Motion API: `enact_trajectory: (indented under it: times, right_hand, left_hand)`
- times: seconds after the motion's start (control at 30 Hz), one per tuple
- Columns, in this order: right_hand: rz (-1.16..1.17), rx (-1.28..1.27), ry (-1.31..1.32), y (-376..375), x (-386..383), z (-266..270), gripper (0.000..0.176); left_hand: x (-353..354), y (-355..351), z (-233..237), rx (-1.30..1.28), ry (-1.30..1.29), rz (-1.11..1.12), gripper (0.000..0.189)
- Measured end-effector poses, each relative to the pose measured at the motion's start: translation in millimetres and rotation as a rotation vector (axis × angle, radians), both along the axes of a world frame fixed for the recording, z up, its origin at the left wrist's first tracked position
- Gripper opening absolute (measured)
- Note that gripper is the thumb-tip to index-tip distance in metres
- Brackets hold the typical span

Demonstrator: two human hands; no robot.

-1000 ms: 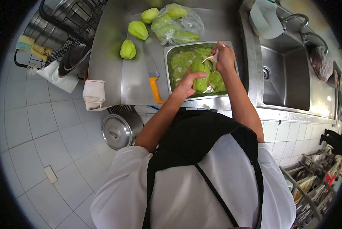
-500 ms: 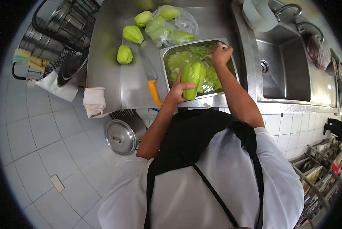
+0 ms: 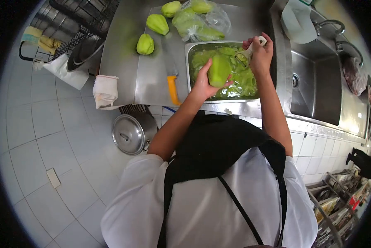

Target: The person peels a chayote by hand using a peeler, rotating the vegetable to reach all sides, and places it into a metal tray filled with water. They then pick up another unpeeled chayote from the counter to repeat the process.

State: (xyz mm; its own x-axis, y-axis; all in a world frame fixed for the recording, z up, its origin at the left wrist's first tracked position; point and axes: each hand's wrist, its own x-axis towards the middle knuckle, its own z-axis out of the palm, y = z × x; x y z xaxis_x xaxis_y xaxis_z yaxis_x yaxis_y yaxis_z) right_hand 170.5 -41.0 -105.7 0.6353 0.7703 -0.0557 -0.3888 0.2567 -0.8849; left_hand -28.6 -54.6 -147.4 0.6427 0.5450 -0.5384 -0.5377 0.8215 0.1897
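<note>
My left hand (image 3: 202,84) holds a pale green chayote (image 3: 219,71) over the near left part of a steel pan (image 3: 188,66), fingers wrapped beneath it. In my right hand (image 3: 261,60) is a peeler (image 3: 248,52) with a white handle. Its metal blade points left, toward the chayote but apart from it. Green peels (image 3: 246,78) lie in water in the pan under both hands.
Left of the pan, a knife (image 3: 173,89) with an orange handle lies on the steel counter. Several chayotes (image 3: 145,44) sit beyond it, some inside a clear plastic bag (image 3: 204,25). To the right is a sink (image 3: 313,78); a lidded pot (image 3: 128,134) stands below the counter.
The chayote has turned in my left hand and now stands more toward the camera. My right hand has rotated, showing the peeler's blade. The whole view has shifted slightly.
</note>
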Motion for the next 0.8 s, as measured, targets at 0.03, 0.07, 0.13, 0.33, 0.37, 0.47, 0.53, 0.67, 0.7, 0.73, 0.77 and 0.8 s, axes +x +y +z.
enact_trajectory:
  times: [0.03,0.07,0.13,0.33,0.37,0.47,0.53,0.67,0.7,0.73,0.77,0.8]
  right_hand:
    - [0.036,-0.026,0.148,-8.3,-2.3,7.0,0.02]
    - [0.07,-0.049,0.294,-11.4,-3.9,10.0,0.018]
    - [0.203,-0.086,0.379,-16.7,-1.4,-4.8,0.017]
    - [0.273,-0.219,0.576,-39.7,-26.7,-6.7,0.016]
    - [0.286,-0.212,0.569,-40.4,-27.7,-11.8,0.015]
    - [0.332,-0.169,0.573,-42.6,-30.9,-23.8,0.018]
    - [0.31,-0.199,0.534,-42.0,-33.2,-23.4,0.017]
    - [0.256,-0.27,0.488,-42.0,-40.2,-15.0,0.018]
    - [0.257,-0.258,0.473,-42.1,-41.0,-16.1,0.018]
    - [0.259,-0.246,0.458,-42.4,-41.9,-18.5,0.019]
    - [0.261,-0.234,0.442,-42.0,-42.9,-20.6,0.019]
    - [0.258,-0.237,0.423,-41.4,-43.5,-21.8,0.019]
  left_hand:
    - [2.9,2.1,-4.2,-0.043,-0.014,0.001,0.056]
    - [6.6,4.3,-8.0,-0.082,-0.029,0.0,0.056]
    - [14.8,1.6,-12.5,0.006,-0.005,0.014,0.056]
    - [22.5,-6.6,-16.0,0.02,-0.022,-0.042,0.062]
    - [23.9,-8.5,-14.2,0.014,-0.007,-0.037,0.063]
    - [25.9,-10.3,-17.4,0.02,-0.029,-0.032,0.06]
    - [26.5,-13.2,-16.3,0.016,0.003,-0.038,0.057]
    - [26.6,-17.2,-7.3,-0.065,0.082,-0.048,0.054]
    - [26.4,-17.0,-12.6,-0.063,0.083,-0.057,0.055]
    - [25.7,-16.8,-18.1,-0.061,0.084,-0.065,0.056]
    - [25.4,-16.4,-23.5,-0.058,0.085,-0.073,0.057]
    - [25.8,-16.3,-23.4,-0.073,0.107,-0.071,0.057]
